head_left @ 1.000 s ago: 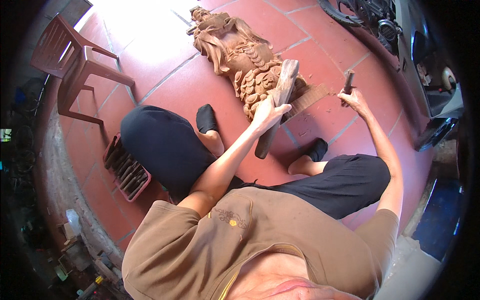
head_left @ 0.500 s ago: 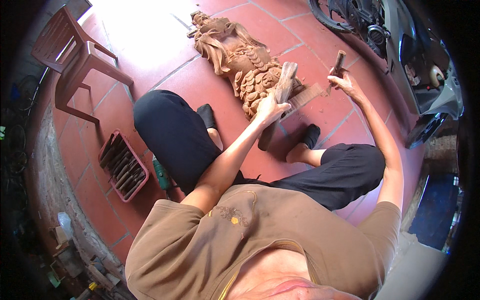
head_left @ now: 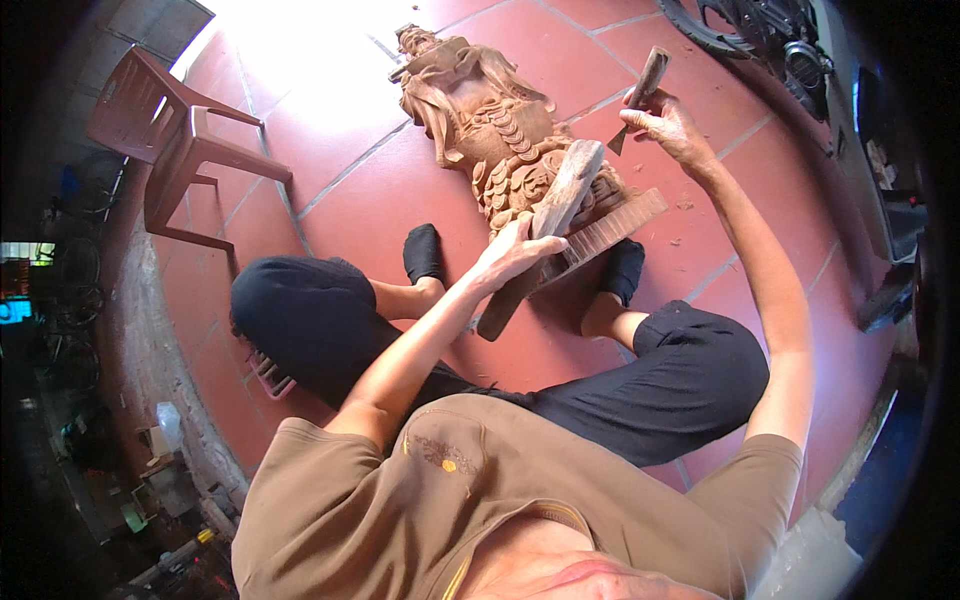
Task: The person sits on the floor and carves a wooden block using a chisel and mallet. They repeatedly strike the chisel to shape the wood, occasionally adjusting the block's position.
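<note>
A carved wooden statue (head_left: pixel 500 135) lies on the tiled floor beyond my feet, its flat base (head_left: pixel 612 232) toward me. My left hand (head_left: pixel 520 252) is closed round a rough wooden mallet (head_left: pixel 572 188), a long club-like block slanting across the statue's lower end. Up to the right, my right hand (head_left: pixel 675 128) grips a chisel (head_left: pixel 651 74) by its wooden handle. The chisel's flared blade points down and left, close to the statue's right side; whether it touches the wood I cannot tell.
A brown plastic chair (head_left: pixel 190 150) stands at the left. Behind my left knee a pink basket (head_left: pixel 268 378) shows only partly. A motorbike (head_left: pixel 800 65) is parked at the far right. Small wood chips (head_left: pixel 684 205) lie on the red tiles (head_left: pixel 340 180).
The chisel has moved left toward the statue, and its blade now shows. My left hand still holds the mallet, slightly lower. My left knee now hides most of the basket and the green tool.
</note>
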Action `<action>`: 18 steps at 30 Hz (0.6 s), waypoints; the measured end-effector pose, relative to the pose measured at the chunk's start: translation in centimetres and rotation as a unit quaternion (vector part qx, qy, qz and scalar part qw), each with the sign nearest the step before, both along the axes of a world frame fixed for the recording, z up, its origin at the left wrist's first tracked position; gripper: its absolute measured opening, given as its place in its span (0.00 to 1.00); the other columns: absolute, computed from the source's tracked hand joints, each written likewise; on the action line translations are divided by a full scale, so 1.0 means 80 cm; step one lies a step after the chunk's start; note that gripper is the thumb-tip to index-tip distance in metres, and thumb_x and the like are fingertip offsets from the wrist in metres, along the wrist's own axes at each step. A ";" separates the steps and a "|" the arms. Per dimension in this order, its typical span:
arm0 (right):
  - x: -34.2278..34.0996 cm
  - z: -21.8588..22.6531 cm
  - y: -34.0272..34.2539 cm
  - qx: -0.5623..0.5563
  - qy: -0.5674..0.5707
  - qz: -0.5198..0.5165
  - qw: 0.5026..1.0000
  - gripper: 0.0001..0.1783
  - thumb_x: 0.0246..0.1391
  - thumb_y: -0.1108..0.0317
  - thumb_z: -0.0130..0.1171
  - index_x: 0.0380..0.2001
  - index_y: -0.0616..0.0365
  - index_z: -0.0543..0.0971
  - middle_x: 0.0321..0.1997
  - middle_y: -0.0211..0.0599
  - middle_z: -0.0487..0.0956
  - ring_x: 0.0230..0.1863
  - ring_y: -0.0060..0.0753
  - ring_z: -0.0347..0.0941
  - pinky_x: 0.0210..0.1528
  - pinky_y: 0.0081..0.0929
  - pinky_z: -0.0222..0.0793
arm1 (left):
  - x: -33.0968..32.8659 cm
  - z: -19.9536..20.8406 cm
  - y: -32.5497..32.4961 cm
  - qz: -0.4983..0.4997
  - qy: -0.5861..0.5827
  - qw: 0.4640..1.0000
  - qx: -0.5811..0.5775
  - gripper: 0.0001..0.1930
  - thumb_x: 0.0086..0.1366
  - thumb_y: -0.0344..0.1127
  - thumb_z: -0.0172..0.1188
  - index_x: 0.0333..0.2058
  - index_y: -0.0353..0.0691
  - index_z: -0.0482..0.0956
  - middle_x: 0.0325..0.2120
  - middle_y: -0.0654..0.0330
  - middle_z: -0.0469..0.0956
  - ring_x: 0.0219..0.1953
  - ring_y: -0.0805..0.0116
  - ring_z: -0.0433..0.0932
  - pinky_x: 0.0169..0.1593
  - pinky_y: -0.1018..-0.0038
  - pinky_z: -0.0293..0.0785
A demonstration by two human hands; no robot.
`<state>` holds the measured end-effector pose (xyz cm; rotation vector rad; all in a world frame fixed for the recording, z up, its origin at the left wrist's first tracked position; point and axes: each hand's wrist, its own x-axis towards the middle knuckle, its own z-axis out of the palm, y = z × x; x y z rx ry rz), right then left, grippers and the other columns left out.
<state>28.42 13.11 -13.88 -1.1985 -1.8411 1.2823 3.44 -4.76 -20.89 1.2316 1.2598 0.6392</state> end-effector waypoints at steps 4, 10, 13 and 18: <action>0.016 -0.026 0.033 -0.015 -0.007 0.023 1.000 0.17 0.57 0.58 0.63 0.44 0.55 0.75 0.38 0.27 0.78 0.38 0.22 0.75 0.42 0.25 0.72 | -0.025 0.016 0.012 -0.095 0.282 0.954 0.035 0.31 0.53 0.52 0.67 0.45 0.32 0.71 0.36 0.40 0.78 0.39 0.49 0.80 0.44 0.59 0.74; -0.001 -0.044 0.059 -0.056 0.049 0.034 0.997 0.15 0.57 0.58 0.63 0.42 0.55 0.76 0.34 0.26 0.79 0.33 0.20 0.76 0.37 0.21 0.75 | -0.106 0.079 0.061 -0.259 0.421 0.866 0.078 0.32 0.51 0.51 0.66 0.50 0.36 0.72 0.34 0.42 0.80 0.38 0.44 0.81 0.44 0.55 0.76; -0.014 -0.045 0.078 -0.026 0.040 0.046 0.998 0.15 0.58 0.58 0.62 0.43 0.53 0.76 0.34 0.26 0.78 0.34 0.20 0.77 0.39 0.22 0.76 | -0.140 0.082 0.093 -0.302 0.412 0.855 0.086 0.31 0.53 0.45 0.68 0.51 0.35 0.71 0.33 0.42 0.80 0.38 0.45 0.81 0.42 0.56 0.76; -0.036 -0.061 0.133 -0.068 0.057 0.027 0.996 0.15 0.61 0.59 0.60 0.47 0.54 0.76 0.39 0.29 0.79 0.40 0.25 0.79 0.48 0.27 0.78 | -0.155 0.069 0.118 -0.355 0.396 0.844 0.076 0.29 0.53 0.42 0.68 0.50 0.34 0.69 0.30 0.40 0.79 0.36 0.43 0.80 0.39 0.55 0.76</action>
